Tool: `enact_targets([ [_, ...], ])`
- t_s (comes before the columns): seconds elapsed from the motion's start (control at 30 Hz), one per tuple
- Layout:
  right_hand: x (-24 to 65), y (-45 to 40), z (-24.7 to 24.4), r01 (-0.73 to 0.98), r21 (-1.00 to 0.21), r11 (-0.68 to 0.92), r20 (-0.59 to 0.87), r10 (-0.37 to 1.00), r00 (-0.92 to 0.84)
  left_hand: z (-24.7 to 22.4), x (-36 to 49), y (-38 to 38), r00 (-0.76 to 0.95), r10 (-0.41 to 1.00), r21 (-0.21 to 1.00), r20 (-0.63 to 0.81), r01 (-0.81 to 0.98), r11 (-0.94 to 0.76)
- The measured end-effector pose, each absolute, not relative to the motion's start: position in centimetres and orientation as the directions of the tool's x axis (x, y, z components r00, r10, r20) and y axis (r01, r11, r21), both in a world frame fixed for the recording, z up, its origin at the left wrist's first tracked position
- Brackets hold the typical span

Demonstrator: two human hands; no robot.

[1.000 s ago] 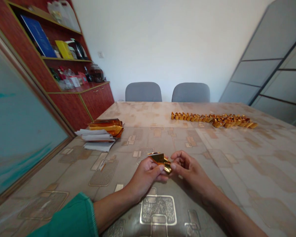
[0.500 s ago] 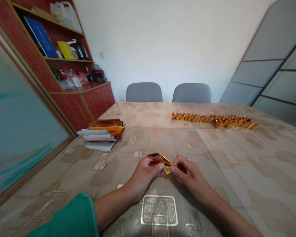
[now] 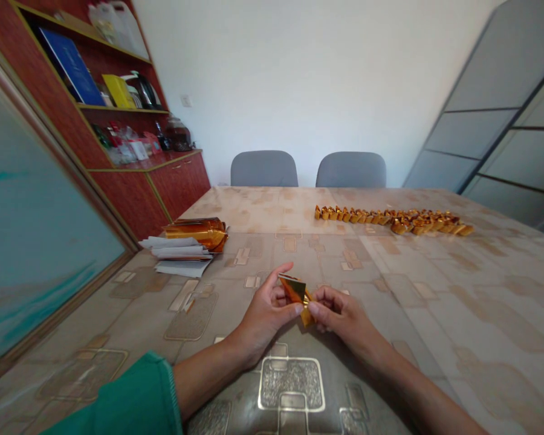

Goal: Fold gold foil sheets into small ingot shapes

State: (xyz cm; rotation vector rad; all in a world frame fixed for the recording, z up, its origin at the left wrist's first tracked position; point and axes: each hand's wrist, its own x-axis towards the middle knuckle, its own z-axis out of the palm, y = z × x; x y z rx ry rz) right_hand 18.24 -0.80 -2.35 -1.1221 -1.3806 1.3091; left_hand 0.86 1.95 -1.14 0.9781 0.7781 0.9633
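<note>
over table's near edge, between both hands: one folded gold foil sheet [image 3: 294, 291], pinched narrow by left hand [image 3: 265, 314] and right hand [image 3: 340, 317], fingertips firm along fold, left forefinger raised clear. farther out: one long row of folded gold foil pieces [image 3: 390, 222], too many to count; one bundle of gold foil sheets [image 3: 196, 234] beside one stack of white paper [image 3: 176, 255]; two grey chairs [image 3: 263, 169] [image 3: 350, 169] beyond table [image 3: 272, 208].

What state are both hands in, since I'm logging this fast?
Left hand: closed, holding the folded gold foil.
Right hand: closed, pinching the foil's lower end.
</note>
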Motion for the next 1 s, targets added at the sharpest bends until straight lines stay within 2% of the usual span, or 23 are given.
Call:
enact_targets([
  [0.13, 17.97, -1.02, -2.27, -0.075, -0.997, -0.031, -0.013, 0.973, -0.229, -0.97, 0.94, 1.95, 0.388, 0.915, 0.919, -0.108, -0.313, 0.241],
  [0.3, 17.74, -1.13, -2.32, -0.057, -0.998, -0.005, 0.008, 0.976, -0.219, -0.96, 1.00, 1.94, 0.385, 0.917, 0.931, -0.103, -0.287, 0.225],
  [0.5, 18.45, -0.97, -2.42, -0.125, -0.992, -0.011, 0.021, 0.969, -0.247, -1.02, 0.83, 2.05, 0.403, 0.911, 0.918, -0.087, -0.324, 0.230],
  [0.67, 18.70, -0.87, -2.38, -0.097, -0.995, 0.014, 0.035, 0.976, -0.215, -1.65, 0.86, 2.29, 0.402, 0.910, 0.899, -0.100, -0.356, 0.255],
  [0.9, 18.46, -1.19, -1.76, -0.140, -0.989, 0.053, 0.088, 0.963, -0.256, -1.47, 0.54, 2.42, 0.458, 0.875, 0.856, -0.156, -0.380, 0.351],
  [1.0, 18.51, -0.97, -2.02, -0.135, -0.990, 0.047, 0.079, 0.969, -0.235, -1.52, 0.66, 2.28, 0.419, 0.902, 0.883, -0.100, -0.380, 0.274],
])
